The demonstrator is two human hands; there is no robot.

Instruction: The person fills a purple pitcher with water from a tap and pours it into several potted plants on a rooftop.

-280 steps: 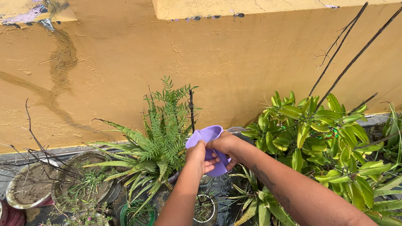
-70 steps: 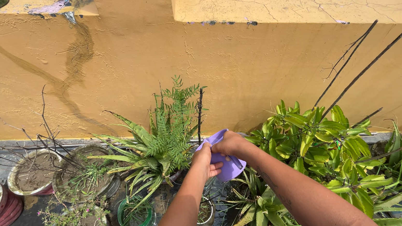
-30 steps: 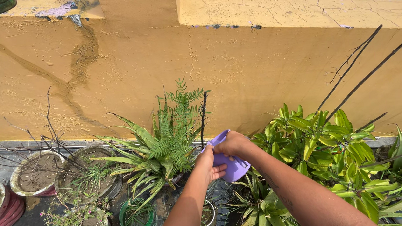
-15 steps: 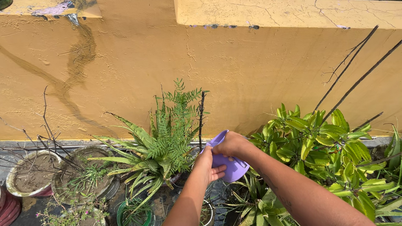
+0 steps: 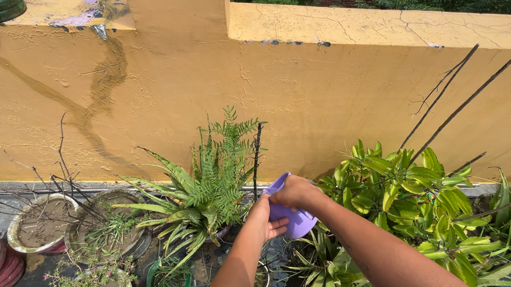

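Both hands grasp a small purple mug (image 5: 291, 214), tipped on its side above the potted plants — the right hand (image 5: 297, 192) is clenched over its top, and the left hand (image 5: 265, 218) supports it from below with fingers curled around the near side. The mug hangs over a fern-like plant (image 5: 218, 177) with feathery fronds, beside a thin dark stick (image 5: 256, 162) standing upright in the same cluster. Just below the hands sits a small pale pot (image 5: 260, 281), and to its left a small green pot (image 5: 169, 283) on the wet floor (image 5: 34, 286). Further left, round clay pots (image 5: 44, 222) hold bare soil and dry twigs. To the right of the mug spreads a broad-leaved plant (image 5: 407, 192) with bright yellow-green leaves — two long bare stems rise out of it. All the pots stand along the foot of a yellow wall (image 5: 325, 94), streaked with a dark water stain at its left.
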